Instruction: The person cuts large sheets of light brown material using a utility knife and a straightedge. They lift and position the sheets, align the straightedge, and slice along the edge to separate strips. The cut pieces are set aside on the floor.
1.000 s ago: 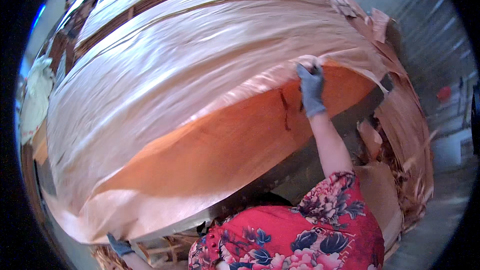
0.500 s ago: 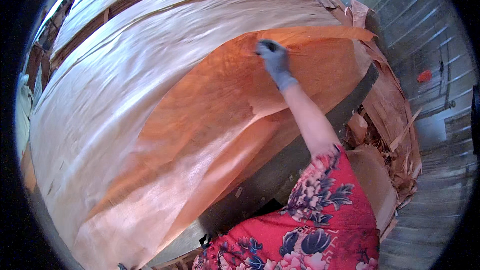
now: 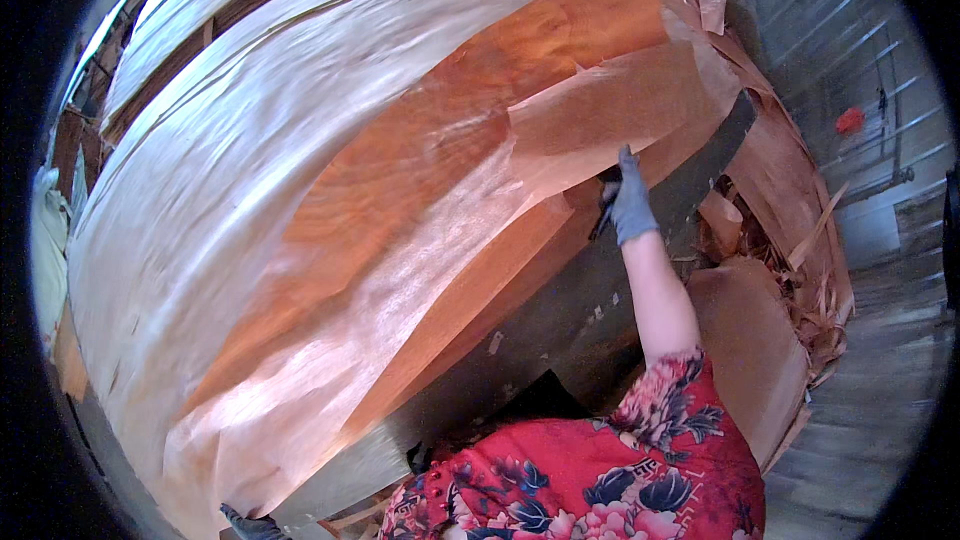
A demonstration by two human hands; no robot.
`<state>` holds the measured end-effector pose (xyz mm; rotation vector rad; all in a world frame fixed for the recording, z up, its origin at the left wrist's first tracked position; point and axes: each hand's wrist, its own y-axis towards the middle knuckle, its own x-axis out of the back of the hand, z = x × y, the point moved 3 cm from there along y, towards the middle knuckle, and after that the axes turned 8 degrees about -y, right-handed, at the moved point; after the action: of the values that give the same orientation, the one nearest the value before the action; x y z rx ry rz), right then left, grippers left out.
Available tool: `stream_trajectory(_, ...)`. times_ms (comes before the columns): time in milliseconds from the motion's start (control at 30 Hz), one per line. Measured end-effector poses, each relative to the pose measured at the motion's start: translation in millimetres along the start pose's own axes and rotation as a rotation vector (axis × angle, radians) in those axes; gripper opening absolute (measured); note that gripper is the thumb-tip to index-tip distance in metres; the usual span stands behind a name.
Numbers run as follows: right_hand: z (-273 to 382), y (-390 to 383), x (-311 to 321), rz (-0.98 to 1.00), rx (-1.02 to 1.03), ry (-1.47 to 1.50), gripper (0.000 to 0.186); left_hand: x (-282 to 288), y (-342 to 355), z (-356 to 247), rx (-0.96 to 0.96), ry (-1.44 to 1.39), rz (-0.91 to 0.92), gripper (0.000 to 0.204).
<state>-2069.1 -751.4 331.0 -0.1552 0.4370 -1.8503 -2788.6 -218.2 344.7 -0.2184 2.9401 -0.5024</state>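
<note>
A large thin orange-brown wood veneer sheet (image 3: pixel 400 155) lies rippled over a wide pale sheet (image 3: pixel 190 230), with part of its near side folded or doubled. My right hand (image 3: pixel 632 210), in a grey glove with dark finger parts, is at the veneer's near edge. One finger points away from me and the others are spread, with nothing plainly held. At the lower left, my left hand (image 3: pixel 252 523) in a dark glove touches or lies beside the sheet's near corner. Most of it is cut off by the frame, so its grip is hidden.
A dark flat surface (image 3: pixel 530 315) runs under the near edge. Torn veneer scraps (image 3: pixel 790 300) are heaped at the right, beside a brown sheet (image 3: pixel 750 325). Beyond lies a grey floor (image 3: pixel 850 440) with a small red thing (image 3: pixel 849 121). Another pale stack (image 3: pixel 200 0) stands at the far left.
My right hand has come from the veneer's far part back to its near edge. The veneer's right end has shifted farther away and left. More of my left hand shows.
</note>
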Motion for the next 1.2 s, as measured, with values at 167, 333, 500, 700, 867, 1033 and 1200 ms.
stream_trajectory(167,14.2,41.8,-4.5,-0.261,-0.039,-0.064,0.024,5.9,6.5,23.1,-0.071,-0.055,-0.045,0.059)
stream_trajectory(333,13.0,7.9,59.7,-0.091,0.198,0.116,0.021,10.1,-16.3,52.2,0.153,-0.211,-0.004,0.058)
stream_trajectory(500,-36.0,6.2,128.4,-0.243,0.012,-0.095,0.017,9.7,-14.4,71.5,0.378,-0.236,-0.062,0.06)
stream_trajectory(700,-77.9,11.2,141.5,-0.239,-0.1,-0.034,0.019,26.4,47.7,103.3,0.494,-0.195,0.011,0.056)
stream_trajectory(867,-84.5,-35.0,110.0,-0.022,-0.231,0.06,0.021,35.2,57.0,103.1,0.439,-0.194,-0.045,0.055)
stream_trajectory(1033,-115.4,-100.4,54.0,0.395,-0.207,-0.08,0.022,43.4,-11.8,104.2,0.433,-0.365,0.344,0.047)
stream_trajectory(1200,-120.0,-221.2,56.6,0.528,-0.156,-0.359,0.064,48.9,59.5,102.9,0.372,-0.721,0.232,0.04)
